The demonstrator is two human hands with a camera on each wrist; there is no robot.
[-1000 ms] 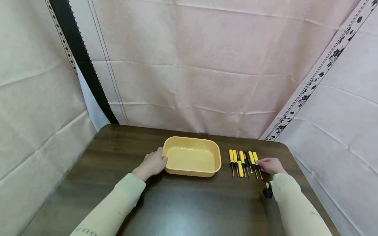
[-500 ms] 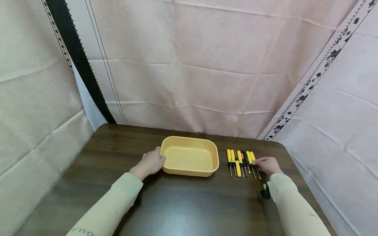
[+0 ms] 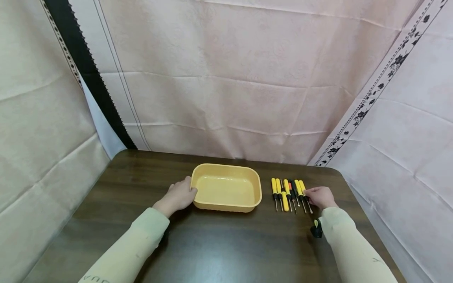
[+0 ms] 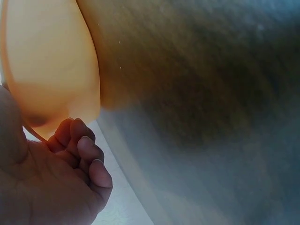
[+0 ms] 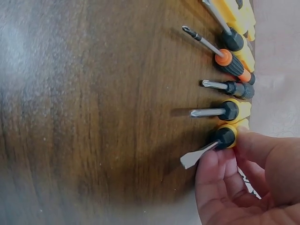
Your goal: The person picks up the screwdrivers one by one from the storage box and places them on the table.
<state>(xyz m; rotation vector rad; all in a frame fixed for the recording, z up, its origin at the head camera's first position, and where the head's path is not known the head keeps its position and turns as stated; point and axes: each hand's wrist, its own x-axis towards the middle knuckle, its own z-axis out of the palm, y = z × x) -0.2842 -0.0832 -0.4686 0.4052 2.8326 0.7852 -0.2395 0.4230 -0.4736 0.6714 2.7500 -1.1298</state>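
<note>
My left hand [image 3: 178,194] grips the left wall of a yellow plastic tray [image 3: 228,191], thumb at its rim. In the left wrist view the fingers [image 4: 89,157] curl beneath the tray's edge. On the right, my right hand [image 3: 321,197] pinches the rightmost flat-blade screwdriver [image 5: 226,136], which has a yellow handle and black collar. Beside it lie a yellow cross-tip screwdriver [image 5: 229,111], a small black one [image 5: 239,89] and an orange and black one [image 5: 229,62]. More yellow-handled screwdrivers [image 3: 274,188] continue the row to the left.
Both things rest on a dark wooden table [image 3: 212,243]. Pale cloth [image 3: 230,98] hangs behind its far edge and down both sides. A black device [image 3: 316,228] sits at the right wrist.
The scene has drifted slightly left in the head view. Both hands keep the same places on the tray and the rightmost screwdriver.
</note>
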